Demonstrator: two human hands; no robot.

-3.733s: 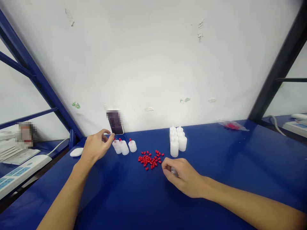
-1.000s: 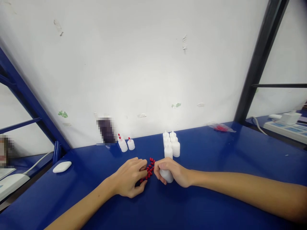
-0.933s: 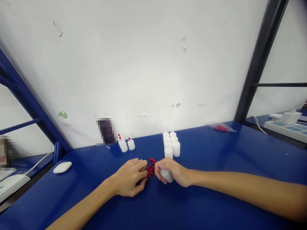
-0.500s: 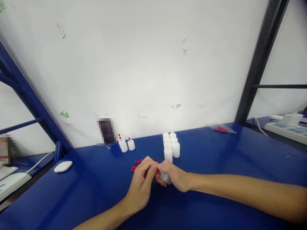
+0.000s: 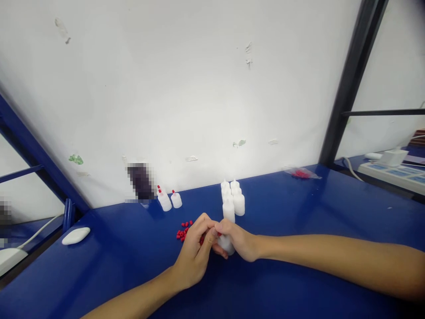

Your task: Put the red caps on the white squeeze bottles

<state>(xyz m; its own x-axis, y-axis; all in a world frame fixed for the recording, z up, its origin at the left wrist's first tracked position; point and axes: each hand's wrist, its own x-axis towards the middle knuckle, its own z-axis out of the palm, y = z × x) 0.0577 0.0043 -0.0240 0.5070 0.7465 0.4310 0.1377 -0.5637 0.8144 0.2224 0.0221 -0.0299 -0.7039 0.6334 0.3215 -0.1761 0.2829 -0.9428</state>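
Observation:
A white bottle is held low over the blue table, with my right hand wrapped round it. My left hand pinches a red cap at the bottle's top, where the fingertips of both hands meet. Loose red caps lie just left of my left hand, partly hidden by it. Beyond my hands, several white bottles without caps stand in two rows. Further left, white bottles with red tips stand near the wall.
A clear bag of red pieces lies at the table's back right. At the left is a white oval object. Blurred dark object stands against the wall. Metal posts rise at both sides, with a power strip beyond the right one.
The view has shifted slightly, so table items appear further left. Both hands stay together at the bottle's top, and more loose red caps show beside my left hand.

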